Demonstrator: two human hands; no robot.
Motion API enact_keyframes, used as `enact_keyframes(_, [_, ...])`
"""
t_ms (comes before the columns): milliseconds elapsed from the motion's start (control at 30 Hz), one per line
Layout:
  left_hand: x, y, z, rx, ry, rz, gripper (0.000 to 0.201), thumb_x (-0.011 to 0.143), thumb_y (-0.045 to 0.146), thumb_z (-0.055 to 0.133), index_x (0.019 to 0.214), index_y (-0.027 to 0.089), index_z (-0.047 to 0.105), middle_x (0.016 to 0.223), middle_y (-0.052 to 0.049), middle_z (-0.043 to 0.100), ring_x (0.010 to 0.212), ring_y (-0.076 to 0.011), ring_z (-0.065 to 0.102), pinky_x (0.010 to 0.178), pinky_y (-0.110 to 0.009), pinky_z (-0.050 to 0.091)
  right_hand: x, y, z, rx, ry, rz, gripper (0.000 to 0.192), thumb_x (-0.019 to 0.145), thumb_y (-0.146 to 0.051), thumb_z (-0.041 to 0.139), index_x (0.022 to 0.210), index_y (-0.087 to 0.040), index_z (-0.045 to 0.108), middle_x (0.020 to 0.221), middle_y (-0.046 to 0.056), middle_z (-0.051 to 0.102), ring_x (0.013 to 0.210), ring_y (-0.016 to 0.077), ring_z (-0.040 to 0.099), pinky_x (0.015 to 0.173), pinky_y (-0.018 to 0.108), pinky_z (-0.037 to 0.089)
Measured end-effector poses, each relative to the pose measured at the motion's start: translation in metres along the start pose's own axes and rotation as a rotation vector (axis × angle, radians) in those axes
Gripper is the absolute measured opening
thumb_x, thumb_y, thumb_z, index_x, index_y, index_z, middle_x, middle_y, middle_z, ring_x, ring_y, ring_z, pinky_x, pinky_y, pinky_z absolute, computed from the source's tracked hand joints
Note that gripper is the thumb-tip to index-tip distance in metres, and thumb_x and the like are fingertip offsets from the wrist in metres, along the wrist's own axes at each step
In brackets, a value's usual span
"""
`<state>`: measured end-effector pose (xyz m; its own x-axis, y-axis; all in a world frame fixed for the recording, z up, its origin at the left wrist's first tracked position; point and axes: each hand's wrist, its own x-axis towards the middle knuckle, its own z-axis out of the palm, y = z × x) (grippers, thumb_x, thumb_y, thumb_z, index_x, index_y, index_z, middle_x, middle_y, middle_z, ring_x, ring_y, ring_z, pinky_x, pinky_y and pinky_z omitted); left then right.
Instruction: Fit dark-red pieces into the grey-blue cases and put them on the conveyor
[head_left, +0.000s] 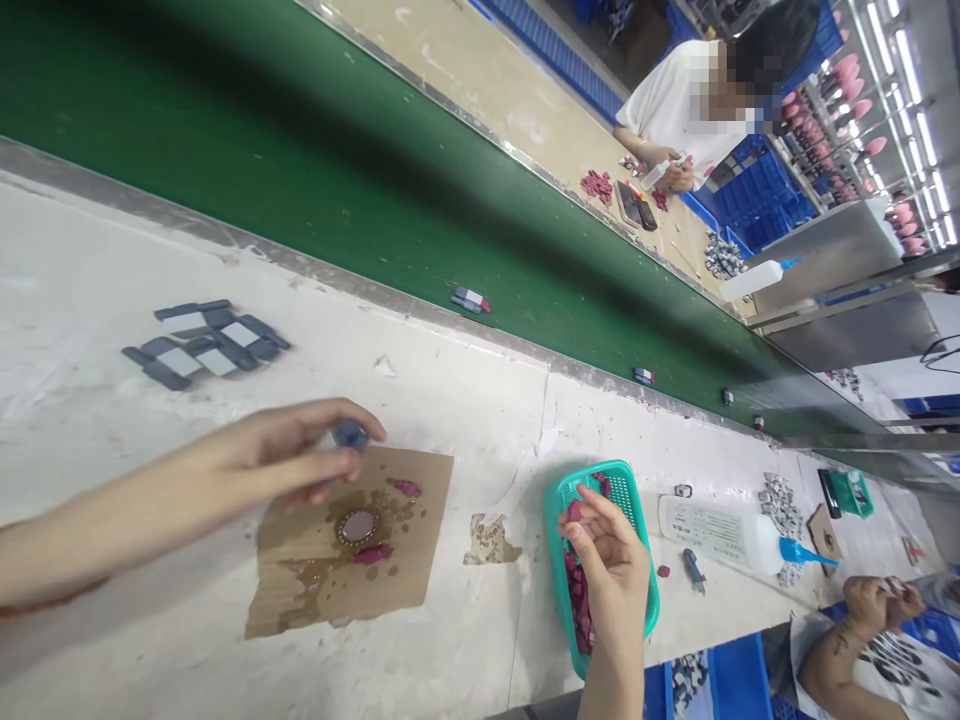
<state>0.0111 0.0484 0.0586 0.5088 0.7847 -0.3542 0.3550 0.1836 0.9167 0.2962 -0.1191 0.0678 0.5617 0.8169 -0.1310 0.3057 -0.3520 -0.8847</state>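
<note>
My left hand [300, 455] is closed on a small dark blue-grey plastic piece [350, 433], held between thumb and fingers above the cardboard sheet [420, 560]. On that stained cardboard lie a round beaded-rim piece [358, 527] and two dark red pieces, one of them a long red piece [373, 554]. Over the green basket [559, 600], my right hand [611, 550] pinches a small dark red piece [574, 511] at its fingertips. More red pieces fill the basket, partly hidden by the hand.
Several blue-grey and white pieces [214, 340] lie at the left. Beyond the table edge runs a green conveyor belt [337, 170] carrying assembled pieces. A glue bottle [720, 533] lies right of the basket. One co-worker [682, 110] sits across, another [862, 650] at the right.
</note>
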Motion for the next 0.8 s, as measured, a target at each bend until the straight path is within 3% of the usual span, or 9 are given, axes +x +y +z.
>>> enact_keyframes(100, [-0.006,0.0,0.017,-0.164,-0.297,-0.011,0.036,0.084,0.051,0.055,0.095,0.019,0.067,0.062,0.002,0.06,0.057,-0.015,0.058,0.055,-0.022,0.05,-0.001,-0.012,0.022,0.089,-0.075,-0.039,0.023,0.079,-0.036,0.072,0.096,-0.021,0.073,0.074,0.003,0.069,0.066,0.018,0.064,0.059,0.027,0.052])
enact_keyframes(167, [-0.009,-0.005,0.023,-0.279,-0.306,-0.028,0.036,0.086,0.049,0.056,0.099,0.018,0.067,0.071,-0.002,0.065,0.06,-0.0158,0.06,0.056,-0.023,0.052,-0.001,-0.016,0.039,0.102,-0.155,-0.035,0.019,0.083,-0.036,0.068,0.094,-0.021,0.074,0.081,0.005,0.071,0.074,0.0192,0.066,0.064,0.027,0.053])
enact_keyframes(300, [-0.013,-0.017,0.018,-0.373,-0.209,-0.063,0.031,0.081,0.046,0.066,0.096,0.019,0.069,0.086,-0.007,0.073,0.073,-0.0206,0.067,0.067,-0.028,0.056,-0.002,-0.018,0.073,0.049,-0.386,-0.017,0.021,0.09,-0.034,0.058,0.096,-0.022,0.074,0.093,0.007,0.073,0.09,0.0218,0.068,0.076,0.03,0.054])
enact_keyframes(500, [-0.02,-0.024,0.004,-0.388,0.065,-0.157,0.03,0.068,0.047,0.076,0.085,0.021,0.075,0.095,-0.007,0.075,0.096,-0.029,0.067,0.086,-0.035,0.054,-0.003,-0.018,0.112,-0.026,-0.553,-0.209,0.019,0.089,-0.024,0.057,0.099,-0.022,0.073,0.093,0.007,0.073,0.079,0.018,0.069,0.07,0.027,0.055])
enact_keyframes(600, [-0.023,-0.029,0.003,-0.391,0.157,-0.163,0.029,0.065,0.046,0.078,0.081,0.022,0.077,0.095,-0.007,0.075,0.093,-0.0285,0.066,0.084,-0.036,0.055,-0.004,-0.02,0.123,-0.088,-0.595,-0.262,0.015,0.088,-0.022,0.056,0.097,-0.019,0.068,0.087,0.005,0.073,0.068,0.0152,0.067,0.064,0.024,0.053])
enact_keyframes(700, [-0.023,-0.036,0.005,-0.475,0.184,-0.206,0.034,0.067,0.044,0.078,0.092,0.022,0.076,0.085,-0.005,0.072,0.077,-0.0221,0.065,0.069,-0.03,0.055,-0.004,-0.021,0.131,-0.168,-0.637,-0.318,0.01,0.091,-0.023,0.052,0.087,-0.02,0.061,0.073,0.001,0.069,0.061,0.0144,0.064,0.058,0.023,0.049])
enact_keyframes(800, [-0.022,-0.043,0.008,-0.585,0.187,-0.254,0.041,0.068,0.044,0.077,0.103,0.022,0.074,0.086,-0.004,0.069,0.071,-0.018,0.062,0.061,-0.026,0.054,-0.005,-0.019,0.138,-0.263,-0.683,-0.488,0.02,0.096,-0.022,0.044,0.079,-0.022,0.054,0.068,0.0,0.064,0.059,0.0151,0.059,0.056,0.023,0.044])
